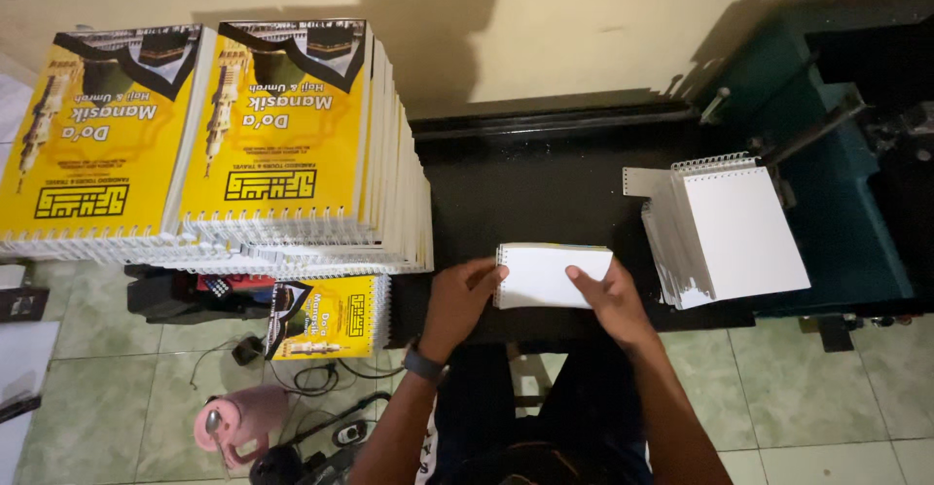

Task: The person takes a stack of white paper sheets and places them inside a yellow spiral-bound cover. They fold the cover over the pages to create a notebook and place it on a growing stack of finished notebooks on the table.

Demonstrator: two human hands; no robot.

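Head view shows the left hand and right hand with fingers closed on the two ends of a small white booklet lying on the black worktop. It could fan or slide off the near edge if either grip loosens. Spiral-bound white pads sit just to the right, apparently leaning on a teal machine, and tall yellow booklet stacks crowd the left.

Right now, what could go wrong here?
The booklet sits near the black table's front edge between the left hand and right hand; a nudge could drop it. The tall yellow stacks lean and might slide. The white stack overhangs the table edge.
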